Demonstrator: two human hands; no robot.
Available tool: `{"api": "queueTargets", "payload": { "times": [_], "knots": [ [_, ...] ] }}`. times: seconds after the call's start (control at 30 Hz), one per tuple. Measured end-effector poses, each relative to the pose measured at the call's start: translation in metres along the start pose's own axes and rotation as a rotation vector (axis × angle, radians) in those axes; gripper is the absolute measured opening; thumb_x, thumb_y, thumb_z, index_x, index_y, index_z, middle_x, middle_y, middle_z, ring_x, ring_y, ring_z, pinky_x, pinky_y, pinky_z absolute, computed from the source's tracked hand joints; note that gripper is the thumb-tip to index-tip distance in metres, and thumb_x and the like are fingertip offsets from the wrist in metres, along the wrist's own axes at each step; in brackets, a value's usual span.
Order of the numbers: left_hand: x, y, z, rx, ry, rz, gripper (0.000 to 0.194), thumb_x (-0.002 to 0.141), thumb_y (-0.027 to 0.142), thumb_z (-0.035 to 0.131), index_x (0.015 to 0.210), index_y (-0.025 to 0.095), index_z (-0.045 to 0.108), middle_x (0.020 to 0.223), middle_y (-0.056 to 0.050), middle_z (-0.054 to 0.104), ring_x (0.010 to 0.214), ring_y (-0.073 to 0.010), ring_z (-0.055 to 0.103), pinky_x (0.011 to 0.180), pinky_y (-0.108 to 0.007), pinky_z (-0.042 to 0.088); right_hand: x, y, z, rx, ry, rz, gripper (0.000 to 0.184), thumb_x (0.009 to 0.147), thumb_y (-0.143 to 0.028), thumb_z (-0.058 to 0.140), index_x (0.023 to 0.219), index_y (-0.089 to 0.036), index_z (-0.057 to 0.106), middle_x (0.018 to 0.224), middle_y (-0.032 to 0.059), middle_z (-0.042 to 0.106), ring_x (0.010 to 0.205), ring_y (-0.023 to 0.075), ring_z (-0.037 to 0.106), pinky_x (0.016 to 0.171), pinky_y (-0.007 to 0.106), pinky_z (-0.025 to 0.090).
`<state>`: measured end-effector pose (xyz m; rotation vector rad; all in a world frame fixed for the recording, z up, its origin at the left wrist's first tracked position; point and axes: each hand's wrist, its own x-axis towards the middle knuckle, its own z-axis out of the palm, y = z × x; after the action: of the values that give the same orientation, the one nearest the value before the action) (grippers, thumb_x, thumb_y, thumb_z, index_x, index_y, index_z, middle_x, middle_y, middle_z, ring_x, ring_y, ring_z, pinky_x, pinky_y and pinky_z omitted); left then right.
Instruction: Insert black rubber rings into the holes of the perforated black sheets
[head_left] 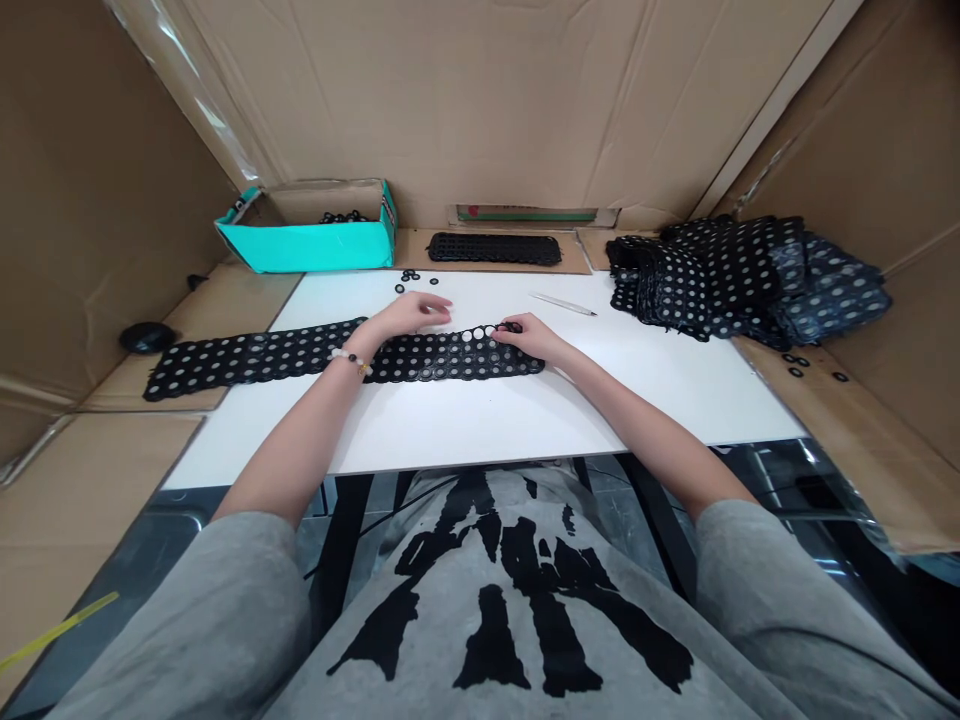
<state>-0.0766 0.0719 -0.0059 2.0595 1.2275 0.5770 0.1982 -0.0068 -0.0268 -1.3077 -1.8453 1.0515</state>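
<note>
Two hands: left hand (pixel 414 313) open, fingers loosely spread just above the perforated black rubber strip (pixel 450 358); right hand (pixel 527 338) pinching a black rubber ring (pixel 512 327) at the strip's upper edge.
Strip: lying flat across the white table (pixel 480 430), beneath both hands.
Nearby: loose rings (pixel 409 275) just beyond the left hand.

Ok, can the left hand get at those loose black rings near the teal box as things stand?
Probably yes: the left hand sits just below the loose black rings, with only bare white tabletop between. The punched black strip lies beneath the hand, not in the way.
</note>
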Motion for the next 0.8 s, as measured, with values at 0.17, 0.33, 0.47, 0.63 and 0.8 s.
{"api": "queueTargets", "payload": {
  "times": [0.17,0.33,0.47,0.63,0.8],
  "knots": [
    [-0.008,0.027,0.024,-0.019,-0.258,0.161,0.047,0.065,0.053,0.085,0.098,0.020,0.081,0.082,-0.003,0.075,0.078,-0.0198,0.063,0.079,-0.033,0.051,0.000,-0.001,-0.001,0.045,0.004,0.006,0.039,0.074,-0.056,0.071,0.075,-0.018,0.063,0.071,-0.0010,0.058,0.075,0.0165,0.048,0.072,0.031,0.036],
    [-0.003,0.018,0.022,-0.056,-0.203,0.105,0.046,0.058,0.052,0.086,0.089,0.019,0.078,0.078,-0.003,0.072,0.071,-0.0177,0.061,0.072,-0.031,0.050,0.002,0.001,0.000,0.043,0.005,0.001,0.038,0.074,-0.054,0.071,0.073,-0.018,0.062,0.072,-0.0009,0.058,0.075,0.0160,0.047,0.073,0.031,0.036],
    [-0.002,0.013,0.011,0.031,-0.126,0.052,0.037,0.057,0.048,0.085,0.079,0.020,0.077,0.077,-0.004,0.074,0.071,-0.0186,0.063,0.071,-0.031,0.049,0.002,0.001,0.000,0.022,0.003,0.004,0.038,0.075,-0.055,0.071,0.072,-0.019,0.061,0.072,-0.0007,0.058,0.075,0.0168,0.048,0.073,0.032,0.037],
    [-0.002,0.006,-0.008,0.037,-0.116,-0.002,0.032,0.056,0.051,0.085,0.068,0.022,0.079,0.073,-0.006,0.076,0.073,-0.0227,0.066,0.074,-0.034,0.050,0.003,0.002,0.000,-0.023,0.001,0.006,0.030,0.078,-0.048,0.067,0.074,-0.019,0.063,0.072,-0.0003,0.059,0.074,0.0167,0.048,0.074,0.032,0.036],
    [-0.003,-0.032,-0.033,0.014,0.365,-0.207,0.029,0.053,0.044,0.087,0.064,0.021,0.076,0.070,-0.006,0.075,0.076,-0.0247,0.065,0.072,-0.033,0.051,0.003,0.003,-0.003,-0.039,-0.011,0.015,0.030,0.076,-0.048,0.067,0.069,-0.020,0.059,0.066,-0.0024,0.053,0.071,0.0157,0.045,0.072,0.032,0.034]
  ]
}}
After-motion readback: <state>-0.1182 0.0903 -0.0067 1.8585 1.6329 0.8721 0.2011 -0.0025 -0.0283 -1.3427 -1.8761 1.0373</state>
